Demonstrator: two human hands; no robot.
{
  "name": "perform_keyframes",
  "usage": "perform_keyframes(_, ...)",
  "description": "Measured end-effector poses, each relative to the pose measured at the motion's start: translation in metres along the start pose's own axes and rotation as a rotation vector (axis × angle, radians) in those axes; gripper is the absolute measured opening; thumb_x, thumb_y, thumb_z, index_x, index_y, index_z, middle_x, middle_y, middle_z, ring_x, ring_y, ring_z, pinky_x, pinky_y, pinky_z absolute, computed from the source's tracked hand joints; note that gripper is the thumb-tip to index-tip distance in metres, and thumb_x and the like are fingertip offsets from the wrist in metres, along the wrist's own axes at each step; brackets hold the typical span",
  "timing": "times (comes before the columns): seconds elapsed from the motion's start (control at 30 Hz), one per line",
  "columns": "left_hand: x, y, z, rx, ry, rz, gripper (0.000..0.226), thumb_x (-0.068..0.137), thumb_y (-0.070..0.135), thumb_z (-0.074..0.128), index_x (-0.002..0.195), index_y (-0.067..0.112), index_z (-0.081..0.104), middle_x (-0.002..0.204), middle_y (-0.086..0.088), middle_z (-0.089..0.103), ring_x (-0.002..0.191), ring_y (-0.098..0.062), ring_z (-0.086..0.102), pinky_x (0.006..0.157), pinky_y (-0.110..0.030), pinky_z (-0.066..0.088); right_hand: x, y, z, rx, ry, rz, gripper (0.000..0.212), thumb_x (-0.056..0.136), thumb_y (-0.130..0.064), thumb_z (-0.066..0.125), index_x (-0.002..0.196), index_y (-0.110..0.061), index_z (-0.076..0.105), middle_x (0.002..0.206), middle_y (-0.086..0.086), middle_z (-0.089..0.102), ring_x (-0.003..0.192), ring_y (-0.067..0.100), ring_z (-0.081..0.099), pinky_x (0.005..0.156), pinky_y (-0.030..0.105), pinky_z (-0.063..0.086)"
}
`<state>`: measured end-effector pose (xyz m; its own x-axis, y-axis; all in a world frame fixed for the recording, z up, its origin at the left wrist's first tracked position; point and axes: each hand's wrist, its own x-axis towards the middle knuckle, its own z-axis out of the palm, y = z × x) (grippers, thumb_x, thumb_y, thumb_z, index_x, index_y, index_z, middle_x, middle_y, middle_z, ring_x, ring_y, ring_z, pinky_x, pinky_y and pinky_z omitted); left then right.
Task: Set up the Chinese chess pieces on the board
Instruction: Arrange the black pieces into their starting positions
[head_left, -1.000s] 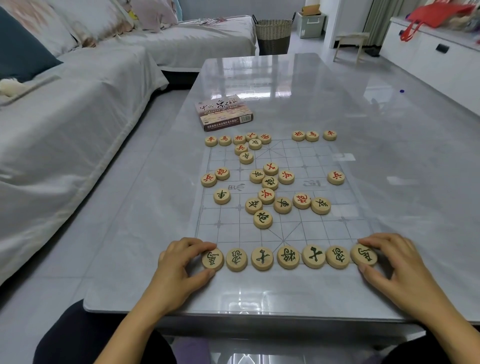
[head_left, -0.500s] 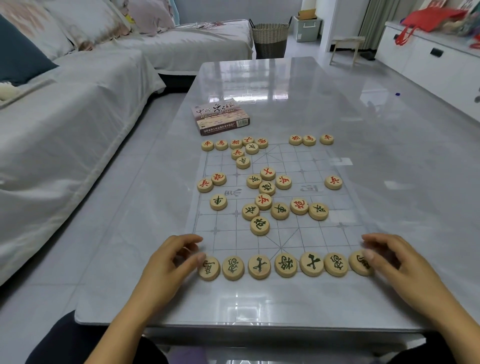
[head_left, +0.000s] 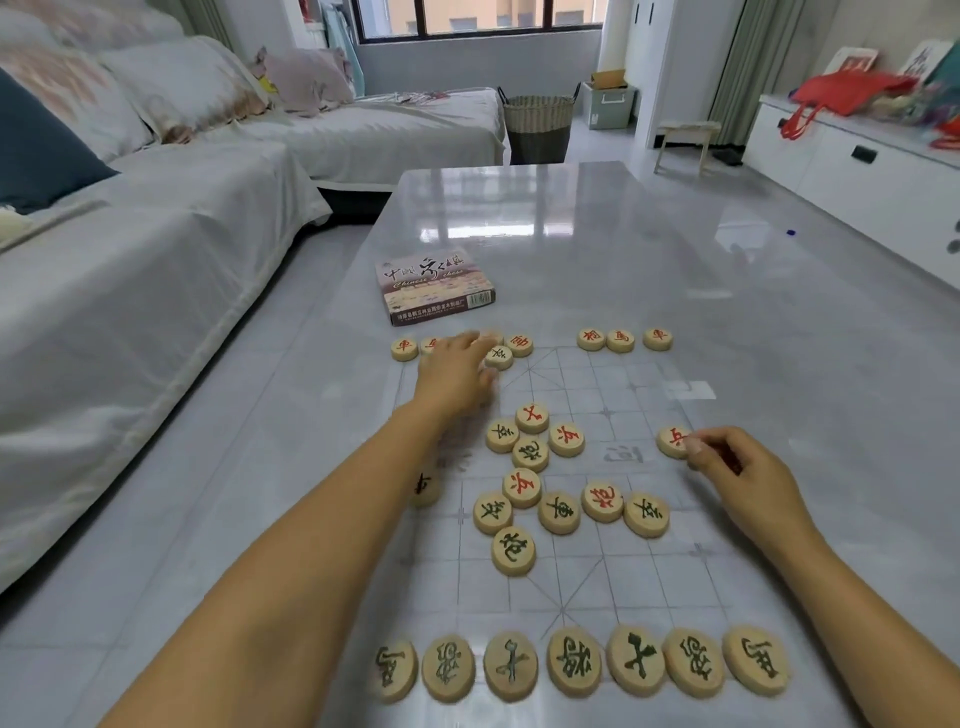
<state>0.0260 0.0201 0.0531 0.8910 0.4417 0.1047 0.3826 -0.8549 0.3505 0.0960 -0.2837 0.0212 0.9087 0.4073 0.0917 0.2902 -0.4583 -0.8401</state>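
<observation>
A clear chess board sheet (head_left: 649, 571) lies on the grey table. Several green-lettered wooden pieces form a row (head_left: 574, 661) along its near edge. A mixed cluster of red and green pieces (head_left: 530, 454) sits mid-board. Red pieces line the far edge, some at the left (head_left: 404, 349) and three at the right (head_left: 621, 340). My left hand (head_left: 457, 376) reaches over the far-left pieces and hides some of them; its grip is blurred. My right hand (head_left: 727, 462) pinches a red piece (head_left: 671, 440) at the board's right side. My left forearm half covers a green piece (head_left: 426, 488).
The chess box (head_left: 434, 286) lies just beyond the board's far left corner. A covered sofa (head_left: 130, 286) runs along the table's left side. A woven basket (head_left: 537, 127) stands past the table's far end, and a white cabinet (head_left: 857, 171) is at the right.
Both hands left the near row of green pieces. The left hand went to the far-left pieces, the right hand to the red piece at the right. The head moved forward.
</observation>
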Motion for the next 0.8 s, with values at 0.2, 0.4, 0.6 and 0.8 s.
perform_keyframes(0.2, 0.055, -0.006, 0.028, 0.151, -0.233, -0.003, 0.048, 0.098, 0.040, 0.024, 0.145, 0.031, 0.017, 0.158, 0.002, 0.007, 0.145, -0.030, 0.002, 0.114, -0.059, 0.001, 0.005, 0.007, 0.001, 0.086, 0.049, -0.009, 0.007, 0.089, -0.027, 0.057, 0.084, -0.030, 0.061, 0.082, -0.001, 0.066, 0.081, 0.018, 0.062, 0.066, 0.026, 0.046)
perform_keyframes(0.4, 0.018, -0.001, 0.024, 0.101, -0.228, 0.137, 0.044, 0.098, 0.035, 0.027, 0.142, 0.031, 0.027, 0.156, 0.003, 0.019, 0.142, -0.022, 0.016, 0.116, -0.051, 0.005, 0.006, 0.004, 0.001, 0.131, 0.043, -0.001, 0.006, 0.089, -0.027, 0.057, 0.087, -0.025, 0.062, 0.083, 0.000, 0.067, 0.083, 0.019, 0.063, 0.070, 0.031, 0.046)
perform_keyframes(0.6, -0.049, 0.004, 0.005, -0.365, -0.262, 0.218, 0.040, 0.098, 0.023, 0.035, 0.138, 0.022, 0.038, 0.143, -0.001, 0.044, 0.129, -0.016, 0.040, 0.109, -0.036, 0.030, 0.002, 0.002, 0.001, 0.113, 0.024, 0.005, 0.005, 0.089, -0.025, 0.058, 0.088, -0.023, 0.062, 0.086, 0.001, 0.067, 0.086, 0.021, 0.063, 0.074, 0.034, 0.046)
perform_keyframes(0.8, -0.062, -0.015, -0.012, -0.489, -0.006, -0.069, 0.025, 0.090, 0.012, 0.055, 0.114, 0.015, 0.060, 0.112, -0.002, 0.056, 0.102, -0.018, 0.056, 0.088, -0.027, 0.048, 0.002, 0.003, 0.003, 0.063, 0.018, -0.013, 0.004, 0.089, -0.025, 0.058, 0.086, -0.026, 0.061, 0.087, -0.003, 0.065, 0.084, 0.016, 0.059, 0.067, 0.026, 0.044)
